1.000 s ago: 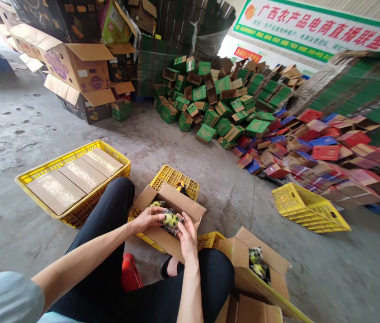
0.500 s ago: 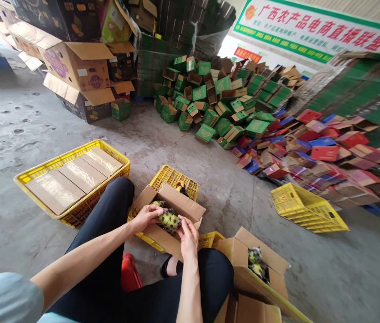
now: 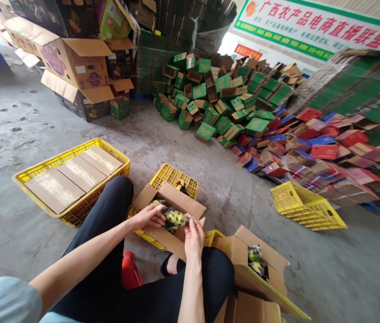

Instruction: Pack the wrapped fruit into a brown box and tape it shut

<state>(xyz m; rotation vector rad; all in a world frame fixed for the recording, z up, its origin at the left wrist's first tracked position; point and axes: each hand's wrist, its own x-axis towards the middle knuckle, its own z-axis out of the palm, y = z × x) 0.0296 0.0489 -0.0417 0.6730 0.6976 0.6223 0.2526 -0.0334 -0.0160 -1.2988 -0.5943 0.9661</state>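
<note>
An open cardboard box (image 3: 183, 204) rests on a yellow crate (image 3: 175, 176) between my knees. Over it, my left hand (image 3: 149, 216) and my right hand (image 3: 193, 232) both close their fingers on a yellow-green fruit in dark netting (image 3: 175, 218), left hand at its left end, right hand at its right end. A second open cardboard box (image 3: 243, 264) holding more netted fruit (image 3: 255, 261) stands by my right knee.
A yellow crate (image 3: 35, 172) of taped flat cartons lies on the concrete floor to the left. Another yellow crate (image 3: 306, 207) sits tilted at right. Heaps of green, red and blue small cartons (image 3: 243, 112) and big stacked boxes (image 3: 78, 67) fill the back.
The fruit has shifted a little to the right over the box. My right hand has slid to its right end, and the view dipped slightly.
</note>
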